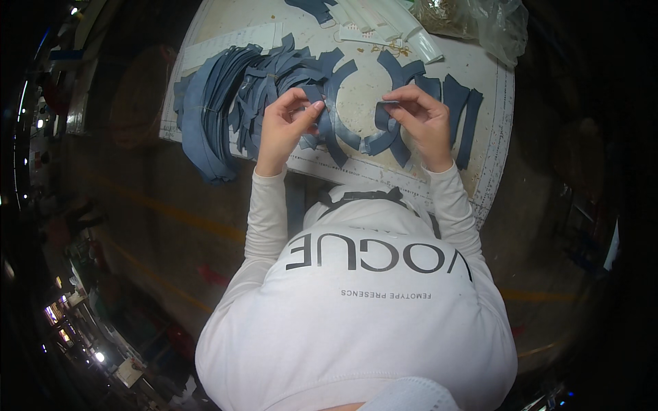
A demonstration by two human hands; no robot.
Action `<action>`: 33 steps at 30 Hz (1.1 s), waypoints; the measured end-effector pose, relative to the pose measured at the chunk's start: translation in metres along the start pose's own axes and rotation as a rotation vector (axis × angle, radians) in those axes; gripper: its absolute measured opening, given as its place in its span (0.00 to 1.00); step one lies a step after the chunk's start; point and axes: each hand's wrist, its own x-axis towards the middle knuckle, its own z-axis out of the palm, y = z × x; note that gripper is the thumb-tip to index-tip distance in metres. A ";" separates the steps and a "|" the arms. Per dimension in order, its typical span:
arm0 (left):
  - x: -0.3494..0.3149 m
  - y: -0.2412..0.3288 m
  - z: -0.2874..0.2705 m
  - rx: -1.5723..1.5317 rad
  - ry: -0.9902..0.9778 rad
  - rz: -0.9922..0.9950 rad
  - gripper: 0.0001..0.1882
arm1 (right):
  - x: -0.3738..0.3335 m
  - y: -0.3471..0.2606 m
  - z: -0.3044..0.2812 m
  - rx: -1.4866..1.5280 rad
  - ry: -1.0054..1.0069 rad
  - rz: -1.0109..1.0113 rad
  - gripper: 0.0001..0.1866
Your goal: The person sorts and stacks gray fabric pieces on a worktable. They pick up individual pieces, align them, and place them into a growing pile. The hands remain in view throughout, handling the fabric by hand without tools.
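My left hand (279,130) pinches the upper end of a curved blue fabric strip (327,130) between thumb and fingers. My right hand (428,127) has its fingertips closed on a second blue fabric strip (385,118), whose top edge is folded over. Between the hands, curved blue fabric pieces (373,144) lie across one another on the white table, their ends meeting near the front. Fabric beneath my fingers is partly hidden.
A bundle of long blue fabric pieces (205,116) hangs over the table's (495,123) left front edge, beside a looser heap (264,89). Narrow blue pieces (469,130) lie right. White strips (367,17), yellowish bits (392,50) and a clear plastic bag (506,31) are at the back.
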 end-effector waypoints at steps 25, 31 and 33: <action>0.072 -0.127 0.013 0.043 0.070 -0.191 0.11 | 0.030 0.149 -0.007 0.061 0.060 0.502 0.18; 0.076 -0.117 0.015 0.235 -0.051 -0.204 0.15 | 0.034 0.144 -0.015 -0.371 -0.013 0.254 0.13; 0.078 -0.104 0.024 0.143 -0.149 -0.233 0.17 | 0.039 0.129 -0.022 -0.340 -0.018 0.224 0.12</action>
